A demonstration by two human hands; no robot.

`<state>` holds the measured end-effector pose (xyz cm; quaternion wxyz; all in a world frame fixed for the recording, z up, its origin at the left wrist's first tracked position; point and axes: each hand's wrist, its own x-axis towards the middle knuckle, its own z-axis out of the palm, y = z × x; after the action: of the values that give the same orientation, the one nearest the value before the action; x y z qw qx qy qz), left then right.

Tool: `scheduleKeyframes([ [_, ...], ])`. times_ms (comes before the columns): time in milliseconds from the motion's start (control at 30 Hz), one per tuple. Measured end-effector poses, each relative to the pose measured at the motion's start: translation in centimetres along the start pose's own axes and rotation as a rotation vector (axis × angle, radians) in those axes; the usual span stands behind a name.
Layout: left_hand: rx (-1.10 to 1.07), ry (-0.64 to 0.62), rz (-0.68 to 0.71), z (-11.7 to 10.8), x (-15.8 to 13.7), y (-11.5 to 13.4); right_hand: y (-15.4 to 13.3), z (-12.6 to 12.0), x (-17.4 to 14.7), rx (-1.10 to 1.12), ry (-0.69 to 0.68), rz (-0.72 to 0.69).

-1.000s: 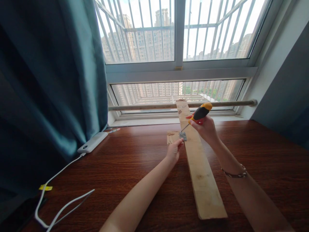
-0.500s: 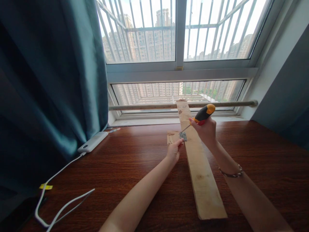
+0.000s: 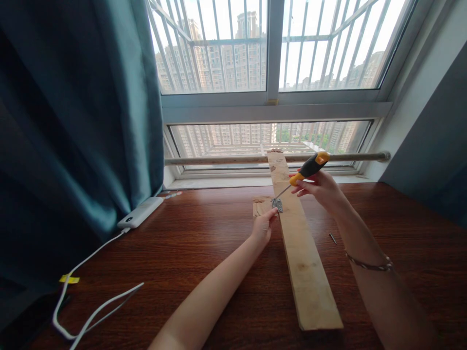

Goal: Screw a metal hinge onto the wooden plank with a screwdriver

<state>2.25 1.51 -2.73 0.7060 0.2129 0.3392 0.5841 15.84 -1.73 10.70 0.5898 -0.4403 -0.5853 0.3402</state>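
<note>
A small metal hinge lies across a long wooden board and a shorter wood piece on its left. My left hand is closed, with thumb and fingers gripping the hinge's near edge by the short piece. In my right hand is a screwdriver with a black and yellow handle, held by the fingertips near its yellow collar. Its shaft slants down to the left, and the tip meets the hinge's far left part. Any screw under the tip is too small to make out.
A thin metal piece, like a screw or bit, lies right of the board on the brown table. At left are a white power bank, a white cable and a blue curtain. A horizontal rail crosses the window.
My right hand has loosened from a full wrap to a fingertip hold, shifting right and slightly back. The thin metal piece is now uncovered. My left hand stays put.
</note>
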Motion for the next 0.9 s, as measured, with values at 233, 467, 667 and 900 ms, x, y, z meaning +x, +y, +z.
scheduleKeyframes([
  [233, 0.006, 0.031, 0.006, -0.3, 0.3, -0.2, 2.2, 1.3, 0.3, -0.663, 0.526, -0.249],
  [467, 0.003, 0.013, -0.005, -0.3, 0.2, -0.2, 1.5, 1.4, 0.3, -0.096, 0.176, -0.125],
  [667, -0.008, 0.021, -0.023, 0.1, -0.1, 0.1, 0.4, 0.6, -0.1, -0.018, 0.039, -0.074],
  [900, -0.020, 0.046, -0.010, 0.0, 0.0, 0.0, 2.0, 1.8, 0.0, -0.627, 0.493, -0.291],
])
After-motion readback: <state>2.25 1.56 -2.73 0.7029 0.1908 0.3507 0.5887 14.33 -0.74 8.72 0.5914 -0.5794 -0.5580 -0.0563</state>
